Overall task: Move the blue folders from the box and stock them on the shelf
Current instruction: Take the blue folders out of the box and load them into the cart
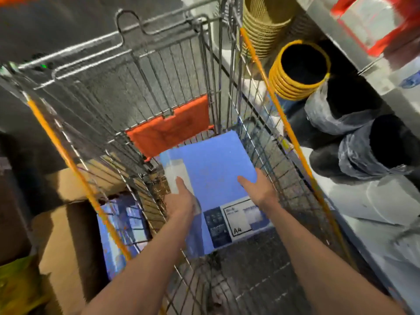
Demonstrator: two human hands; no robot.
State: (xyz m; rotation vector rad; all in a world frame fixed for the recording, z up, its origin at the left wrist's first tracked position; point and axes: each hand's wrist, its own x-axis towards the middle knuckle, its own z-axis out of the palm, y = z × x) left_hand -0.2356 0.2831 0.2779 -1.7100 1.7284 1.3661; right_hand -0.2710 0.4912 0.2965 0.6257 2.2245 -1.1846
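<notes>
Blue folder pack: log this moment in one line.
blue folder pack: held within wire cart | left hand: grips left edge | right hand: grips right edge | box: more folders inside

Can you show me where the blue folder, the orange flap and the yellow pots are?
blue folder [213, 169]: head view, on its plain blue cover.
orange flap [168, 130]: head view, on the middle of the flap.
yellow pots [291, 90]: head view, on the stacked yellow rims.

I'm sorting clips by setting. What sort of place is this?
Probably a shop aisle during restocking: a wire shopping cart, a shelf of nested baskets, and a cardboard box holding blue folders.
</notes>
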